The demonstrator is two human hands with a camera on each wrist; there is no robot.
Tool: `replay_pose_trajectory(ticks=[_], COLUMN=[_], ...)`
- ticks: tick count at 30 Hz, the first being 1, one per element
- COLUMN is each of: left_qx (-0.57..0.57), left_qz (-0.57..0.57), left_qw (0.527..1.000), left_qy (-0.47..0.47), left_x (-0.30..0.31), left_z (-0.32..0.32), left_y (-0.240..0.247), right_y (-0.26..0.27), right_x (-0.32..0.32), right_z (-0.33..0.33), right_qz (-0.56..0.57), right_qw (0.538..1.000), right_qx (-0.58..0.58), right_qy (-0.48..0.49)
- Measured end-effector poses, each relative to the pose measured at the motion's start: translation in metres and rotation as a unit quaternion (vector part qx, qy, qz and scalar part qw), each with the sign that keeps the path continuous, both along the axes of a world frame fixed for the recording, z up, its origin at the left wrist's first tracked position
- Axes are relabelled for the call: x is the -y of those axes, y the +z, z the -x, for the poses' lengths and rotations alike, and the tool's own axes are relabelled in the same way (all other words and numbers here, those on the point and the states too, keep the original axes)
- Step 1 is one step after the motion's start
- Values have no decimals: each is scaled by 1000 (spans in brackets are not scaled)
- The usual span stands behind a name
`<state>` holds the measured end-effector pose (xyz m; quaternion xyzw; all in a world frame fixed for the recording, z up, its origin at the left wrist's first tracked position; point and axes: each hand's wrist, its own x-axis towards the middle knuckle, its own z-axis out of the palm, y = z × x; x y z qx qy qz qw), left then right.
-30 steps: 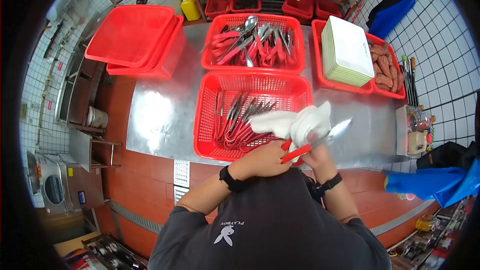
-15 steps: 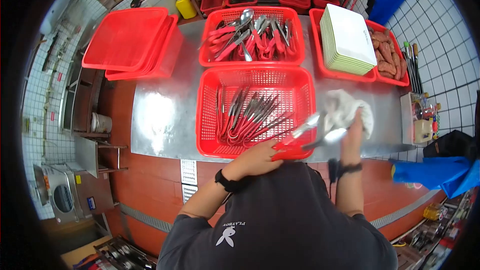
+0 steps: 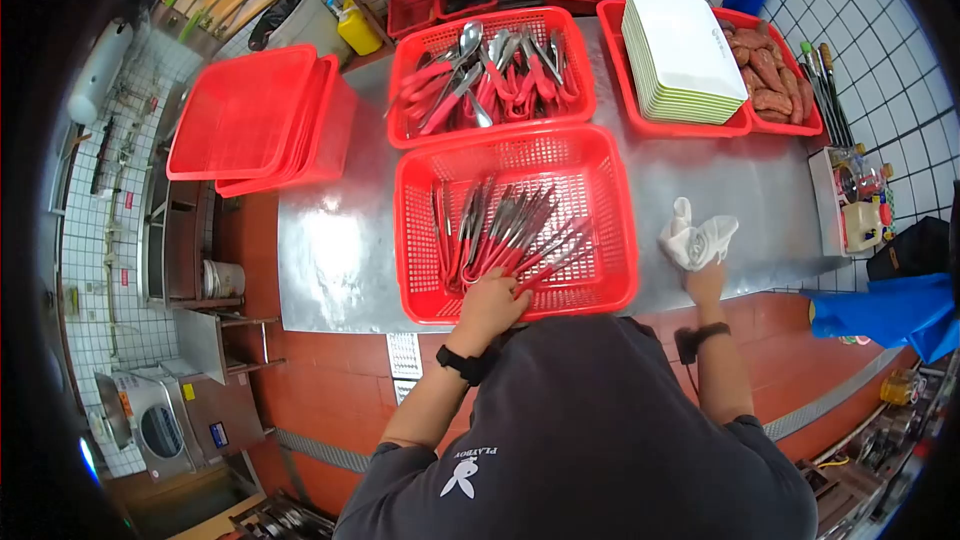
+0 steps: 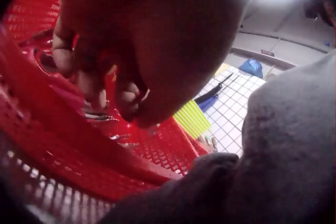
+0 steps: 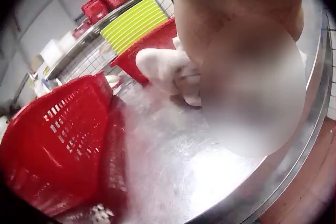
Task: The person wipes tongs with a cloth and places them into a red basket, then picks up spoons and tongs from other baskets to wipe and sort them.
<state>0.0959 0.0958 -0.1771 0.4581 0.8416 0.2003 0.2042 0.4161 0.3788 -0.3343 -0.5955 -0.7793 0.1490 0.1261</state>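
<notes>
In the head view, my left hand (image 3: 492,307) is over the near wall of the front red basket (image 3: 618,285), fingers curled at the handle ends of red-handled tongs (image 3: 515,230). The left wrist view shows those bent fingers around something red (image 4: 110,85); the hand hides much of it. Several tongs lie fanned in the basket, metal ends toward its far side. My right hand (image 3: 707,282) grips a bunched white cloth (image 3: 700,240) at the steel table's right. In the right wrist view, the cloth (image 5: 163,69) hangs by the partly blurred hand.
Behind the front basket stands another red basket (image 3: 400,100) full of spoons and tongs. White-and-green trays (image 3: 685,55) and a bin of brownish-red pieces (image 3: 770,80) are at the back right. Stacked red bins (image 3: 245,115) stand left; a condiment holder (image 3: 830,190) is at the right edge.
My left hand has moved left and down to the front basket's near wall. My right hand and the cloth have moved right, away from the silver-headed utensil that both hands were at.
</notes>
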Motion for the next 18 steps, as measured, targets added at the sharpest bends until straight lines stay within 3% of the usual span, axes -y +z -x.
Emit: replay_pose_trajectory(ticks=[2, 3, 5, 9, 11, 18], left_qx=[48, 46, -74, -7, 26, -43], left_qz=[73, 73, 38, 21, 68, 72], left_qw=[995, 995, 996, 1000, 997, 997], left_qy=[-45, -48, -30, 1, -5, 5], left_x=[-13, -13, -11, -4, -1, 3], left_z=[-1, -2, -6, 6, 10, -4], left_y=[9, 6, -8, -24, -25, -34], right_y=[8, 18, 19, 21, 19, 19], right_x=[1, 3, 4, 8, 10, 4], right_z=[5, 11, 10, 4, 4, 8], right_qz=[18, 38, 42, 44, 46, 63], right_qw=[999, 998, 998, 999, 999, 998], right_qx=[22, 46, 29, 8, -4, 15], right_qy=[-14, -25, -30, -18, -19, -25])
